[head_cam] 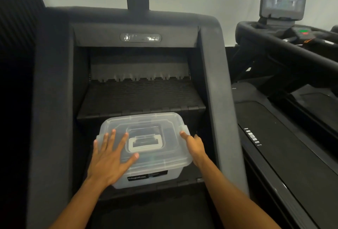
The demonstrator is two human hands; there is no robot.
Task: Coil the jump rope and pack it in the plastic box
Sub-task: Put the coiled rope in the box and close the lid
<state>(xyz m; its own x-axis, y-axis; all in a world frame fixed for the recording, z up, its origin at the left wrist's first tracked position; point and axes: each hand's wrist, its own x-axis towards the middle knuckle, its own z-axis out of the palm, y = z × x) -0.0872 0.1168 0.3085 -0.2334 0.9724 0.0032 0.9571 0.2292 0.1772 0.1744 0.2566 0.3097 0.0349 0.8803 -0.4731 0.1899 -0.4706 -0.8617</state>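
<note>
Plastic box (146,170) translucent, frosted, smooth; stair-machine step (140,98) matt black, ribbed.

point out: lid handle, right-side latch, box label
lid handle (145,142): head view, on its near bar.
right-side latch (184,129): head view, on the clip at the lid's right edge.
box label (147,177): head view, on the dark sticker's middle.

Sitting on a black ribbed step (109,191) of a stair machine (210,82) — a clear plastic box (155,173), lid (161,157) closed, flat and level. Taking up most of the step's width, dark label facing forward. Rising behind it — a second step (140,98), bare, ribbed the same way.
</note>
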